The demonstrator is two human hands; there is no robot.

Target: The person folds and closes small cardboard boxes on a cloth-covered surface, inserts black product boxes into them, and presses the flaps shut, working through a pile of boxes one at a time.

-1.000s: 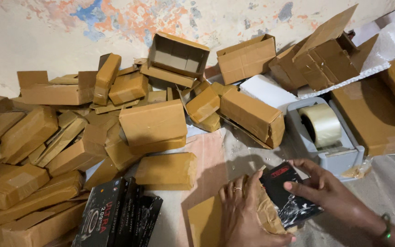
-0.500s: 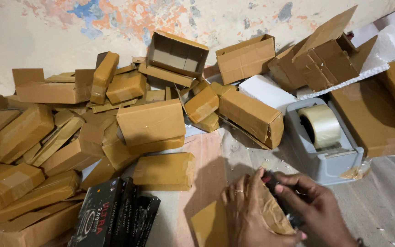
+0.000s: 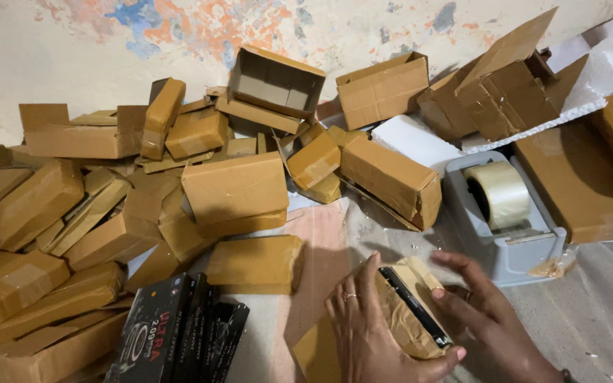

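Hands: the left hand (image 3: 367, 330) lies flat, fingers spread, on a taped brown parcel (image 3: 399, 323); the right hand (image 3: 480, 315) curls round its far side. Both press on the parcel rather than clasp it.
Thing in hand: a thin black box (image 3: 415, 305) stands on edge in the parcel's open top, part sunk in, low in the view and right of middle.
Doing it well: I judge it best to steady the wrapper with the left and slide the box in squarely, so the taped paper does not tear.
Nearby: a stack of black boxes (image 3: 179, 337) to the left; a grey tape dispenser (image 3: 505, 227) just beyond the right hand.
Farther: a heap of brown cartons (image 3: 235, 188) against the wall.
Hard to tell: the parcel's lower end and both wrists are cut off; how deep the box sits is hidden.
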